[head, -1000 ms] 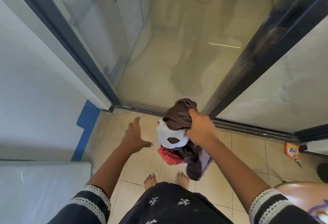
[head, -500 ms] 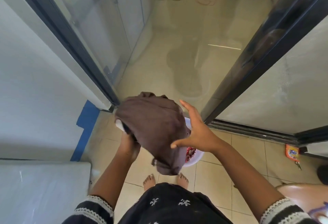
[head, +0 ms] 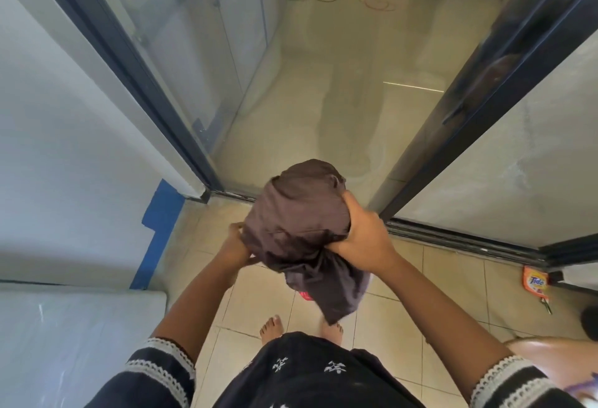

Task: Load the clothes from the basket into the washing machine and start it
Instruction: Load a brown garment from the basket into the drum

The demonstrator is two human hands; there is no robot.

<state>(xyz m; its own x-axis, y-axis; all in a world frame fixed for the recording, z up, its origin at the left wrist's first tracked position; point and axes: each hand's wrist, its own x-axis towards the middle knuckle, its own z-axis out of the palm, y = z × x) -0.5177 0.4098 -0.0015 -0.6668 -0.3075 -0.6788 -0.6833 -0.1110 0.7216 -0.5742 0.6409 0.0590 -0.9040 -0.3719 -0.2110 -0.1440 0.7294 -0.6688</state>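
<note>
"Tide" on the orange detergent packet (head: 535, 284) on the floor

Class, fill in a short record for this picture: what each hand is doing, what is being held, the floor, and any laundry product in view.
left hand: grips the bundle's left side
right hand: clamps the bundle's right side
held item: dark brown clothes bundle, a loose end hanging down
floor: beige tiled floor
laundry product: orange detergent sachet lying by the sliding door track
</note>
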